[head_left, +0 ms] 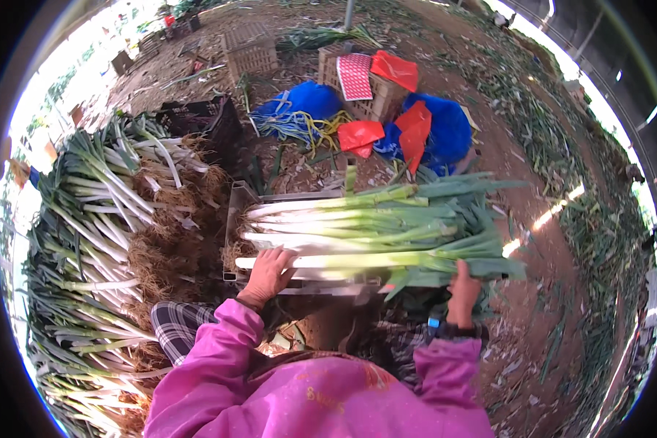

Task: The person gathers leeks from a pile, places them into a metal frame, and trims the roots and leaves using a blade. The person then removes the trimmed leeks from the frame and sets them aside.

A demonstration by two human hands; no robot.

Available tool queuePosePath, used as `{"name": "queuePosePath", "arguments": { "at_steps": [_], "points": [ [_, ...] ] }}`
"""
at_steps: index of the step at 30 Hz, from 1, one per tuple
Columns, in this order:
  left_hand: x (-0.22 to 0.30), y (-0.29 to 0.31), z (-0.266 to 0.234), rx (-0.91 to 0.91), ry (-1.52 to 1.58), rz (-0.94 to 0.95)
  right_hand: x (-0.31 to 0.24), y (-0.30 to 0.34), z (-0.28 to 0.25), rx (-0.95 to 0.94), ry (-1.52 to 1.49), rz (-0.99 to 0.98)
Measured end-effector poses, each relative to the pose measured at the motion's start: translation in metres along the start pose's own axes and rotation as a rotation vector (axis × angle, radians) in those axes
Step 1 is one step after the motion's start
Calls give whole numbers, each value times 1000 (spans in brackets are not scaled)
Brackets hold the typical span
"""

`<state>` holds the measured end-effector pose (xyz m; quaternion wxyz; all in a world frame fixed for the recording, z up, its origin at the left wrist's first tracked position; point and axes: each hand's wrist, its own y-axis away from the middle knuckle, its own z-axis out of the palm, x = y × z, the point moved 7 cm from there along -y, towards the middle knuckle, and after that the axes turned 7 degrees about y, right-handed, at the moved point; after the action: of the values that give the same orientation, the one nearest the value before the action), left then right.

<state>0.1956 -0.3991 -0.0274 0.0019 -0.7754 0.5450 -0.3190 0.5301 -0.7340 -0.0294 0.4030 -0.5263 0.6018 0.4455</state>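
Observation:
A row of leeks (343,221) lies across a crate (235,208) in front of me, white ends to the left and green leaves to the right. My left hand (269,276) holds the white end of the nearest leek (358,260), fingers bent over it. At the leafy end of that leek is my right hand (463,293), curled against the leaves with one finger pointing up along them. The leaves partly hide what its other fingers grip.
A tall heap of leeks (106,219) with brown roots lies at my left. Beyond the crate are a blue bag (310,100), yellow and blue strings (306,128), red sheets (414,131) and a basket (376,102). Leaf scraps (569,175) litter the ground at right.

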Motion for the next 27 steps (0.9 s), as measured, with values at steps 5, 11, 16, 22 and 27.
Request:
{"name": "queuePosePath", "arguments": {
  "at_steps": [5,11,16,22,27],
  "points": [
    [-39,-65,-39,11,134,-98,-124,4,59,-237,-151,-235],
    [-150,-114,11,-370,163,-271,-109,10,231,-511,785,-1043],
    [-140,-132,14,-93,69,-281,-75,28,283,-588,1031,-1320],
    [-173,-124,48,-72,-1,-277,-66,48,291,-676,1141,-1311],
    [-185,-120,62,-33,9,-266,-72,62,275,-740,1142,-1314]
  ]
}}
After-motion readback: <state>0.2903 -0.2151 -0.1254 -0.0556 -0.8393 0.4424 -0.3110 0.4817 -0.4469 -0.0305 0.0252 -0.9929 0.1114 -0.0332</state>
